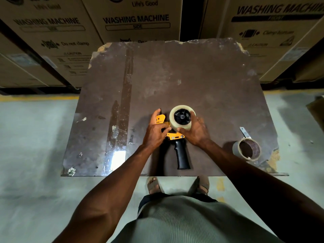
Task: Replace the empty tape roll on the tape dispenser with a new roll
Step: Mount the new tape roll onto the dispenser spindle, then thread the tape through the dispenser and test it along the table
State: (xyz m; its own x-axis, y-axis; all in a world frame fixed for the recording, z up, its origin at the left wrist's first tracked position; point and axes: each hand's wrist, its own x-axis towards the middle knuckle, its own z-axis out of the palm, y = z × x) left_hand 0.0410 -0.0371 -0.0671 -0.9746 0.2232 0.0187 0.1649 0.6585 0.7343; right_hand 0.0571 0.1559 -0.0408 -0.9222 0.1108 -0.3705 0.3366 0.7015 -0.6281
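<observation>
An orange and black tape dispenser [181, 155] lies flat on the dark brown board [201, 79], handle toward me. A full clear tape roll [172, 122] sits on its black hub. My right hand [196, 131] cups the roll's right and near side. My left hand [156, 131] grips the dispenser's orange front plate, fingers over its edge. The empty cardboard roll core [247, 149] stands to the right on the board, apart from both hands, with a short strip of tape sticking up from it.
Large cardboard washing machine boxes [136, 20] stand behind the board. The board's corners are chipped, and old tape strips [121, 109] run along its left part. Grey floor lies on both sides; my sandalled feet [154, 185] are under the near edge.
</observation>
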